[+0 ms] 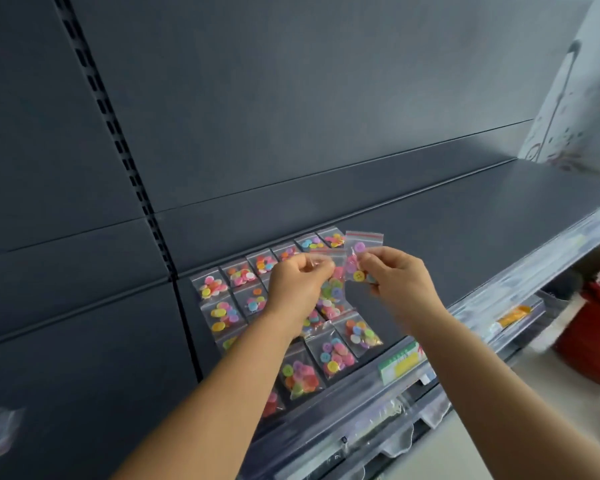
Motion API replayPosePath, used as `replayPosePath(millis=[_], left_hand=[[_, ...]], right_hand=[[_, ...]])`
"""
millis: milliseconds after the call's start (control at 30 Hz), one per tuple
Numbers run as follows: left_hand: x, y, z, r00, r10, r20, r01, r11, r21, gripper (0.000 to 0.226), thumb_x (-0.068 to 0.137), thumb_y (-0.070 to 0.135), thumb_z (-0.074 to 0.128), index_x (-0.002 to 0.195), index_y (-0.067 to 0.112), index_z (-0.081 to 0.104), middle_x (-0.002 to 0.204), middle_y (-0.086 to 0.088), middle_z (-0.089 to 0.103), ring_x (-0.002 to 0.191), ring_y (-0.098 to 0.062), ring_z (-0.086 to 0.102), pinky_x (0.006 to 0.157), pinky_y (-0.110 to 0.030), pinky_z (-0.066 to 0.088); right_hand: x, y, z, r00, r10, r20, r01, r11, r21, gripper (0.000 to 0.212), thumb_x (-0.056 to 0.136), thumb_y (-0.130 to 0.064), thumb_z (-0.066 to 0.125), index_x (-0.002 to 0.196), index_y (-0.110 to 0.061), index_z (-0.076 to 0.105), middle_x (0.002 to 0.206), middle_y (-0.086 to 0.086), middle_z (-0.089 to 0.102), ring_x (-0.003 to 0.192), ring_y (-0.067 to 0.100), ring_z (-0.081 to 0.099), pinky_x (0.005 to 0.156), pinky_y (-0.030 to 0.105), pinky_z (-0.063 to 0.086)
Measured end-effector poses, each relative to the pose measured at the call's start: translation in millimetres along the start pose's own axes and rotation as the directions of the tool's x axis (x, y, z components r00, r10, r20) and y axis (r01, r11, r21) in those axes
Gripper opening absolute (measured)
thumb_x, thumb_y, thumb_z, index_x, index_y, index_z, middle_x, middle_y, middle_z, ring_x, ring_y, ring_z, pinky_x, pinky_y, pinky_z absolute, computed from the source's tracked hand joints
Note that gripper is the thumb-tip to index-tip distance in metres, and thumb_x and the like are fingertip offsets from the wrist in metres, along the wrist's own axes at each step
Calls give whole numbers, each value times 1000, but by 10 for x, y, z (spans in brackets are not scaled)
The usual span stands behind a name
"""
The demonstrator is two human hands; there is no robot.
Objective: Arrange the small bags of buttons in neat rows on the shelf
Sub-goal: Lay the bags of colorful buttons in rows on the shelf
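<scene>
Both hands [347, 282] pinching light, floppy, slippery button bags [355, 258] above shelf [465, 237]; best gripped at sealed top edge.

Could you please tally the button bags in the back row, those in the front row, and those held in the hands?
Back row bags: 6
Front row bags: 4
Held bags, left-hand bag in the left hand and right-hand bag in the right hand: 2
Total: 12. The middle bags are partly hidden and not counted.
</scene>
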State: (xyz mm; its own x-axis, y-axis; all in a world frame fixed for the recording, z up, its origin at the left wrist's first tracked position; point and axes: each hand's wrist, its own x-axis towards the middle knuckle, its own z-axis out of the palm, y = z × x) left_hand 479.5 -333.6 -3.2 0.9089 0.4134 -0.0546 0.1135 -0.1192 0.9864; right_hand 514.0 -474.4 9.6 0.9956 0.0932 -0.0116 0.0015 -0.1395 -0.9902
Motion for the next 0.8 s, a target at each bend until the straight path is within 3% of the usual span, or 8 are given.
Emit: replayPosePath(millis=[100, 200, 367, 500, 667, 733, 800], left_hand=[[190, -1, 16, 999, 22, -41, -19, 998, 52, 15, 85, 27, 62, 77, 15, 67, 64, 10, 62, 58, -5, 56, 52, -16, 45], [349, -28, 45, 999, 17, -52, -11, 994, 108, 26, 89, 26, 54, 82, 3, 64, 66, -2, 53, 59, -15, 47, 53, -25, 39], [555, -41, 101, 990, 60, -127, -29, 972, 234, 11, 89, 25, 60, 79, 26, 63, 75, 12, 65, 67, -1, 59, 47, -13, 41], [670, -93, 259, 981, 60, -183, -1, 952, 305, 5, 88, 22, 61, 85, 25, 63, 78, 14, 63, 68, 2, 57, 45, -8, 37], [805, -151, 575, 967, 49, -249, 58, 912, 407, 8, 89, 15, 60, 94, 21, 61, 90, 6, 65, 68, -1, 57, 56, -18, 46], [853, -156, 678, 956, 40, -290, 114, 862, 494, 13, 91, 14, 57, 102, 18, 62, 96, 2, 67, 71, -9, 61, 64, -28, 53], [868, -158, 751, 951, 47, -306, 143, 809, 570, 18, 92, 14, 54, 109, 17, 60, 101, 0, 66, 79, -17, 63, 72, -37, 56]], right_hand=[[176, 22, -95, 999, -31, -45, 26, 995, -95, 15, 86, -21, 62, 74, -21, 71, 57, -12, 62, 54, 9, 48, 50, 25, 42], [356, 92, -120, 997, -25, -68, 15, 989, -148, 19, 89, -23, 59, 73, -21, 70, 64, -3, 63, 62, 16, 50, 57, 32, 43], [692, 222, -115, 1000, -19, -1, 19, 976, -218, 18, 89, -20, 58, 74, -20, 68, 66, 2, 63, 59, 16, 51, 56, 32, 44], [1012, 348, -122, 997, -46, 58, 63, 940, -337, 15, 86, -16, 57, 74, -22, 65, 61, -8, 64, 50, 8, 51, 49, 23, 41], [1366, 477, -172, 982, -39, 186, 116, 898, -424, 13, 85, -16, 56, 77, -25, 58, 73, -10, 65, 63, 7, 57, 51, 21, 37], [1487, 527, -197, 971, -29, 239, 135, 888, -439, 9, 86, -15, 56, 88, -24, 56, 83, -7, 65, 69, 6, 57, 53, 18, 36], [1564, 572, -217, 957, -11, 291, 154, 866, -476, 19, 86, -13, 55, 104, -20, 55, 90, -5, 63, 73, 8, 55, 54, 17, 36]])
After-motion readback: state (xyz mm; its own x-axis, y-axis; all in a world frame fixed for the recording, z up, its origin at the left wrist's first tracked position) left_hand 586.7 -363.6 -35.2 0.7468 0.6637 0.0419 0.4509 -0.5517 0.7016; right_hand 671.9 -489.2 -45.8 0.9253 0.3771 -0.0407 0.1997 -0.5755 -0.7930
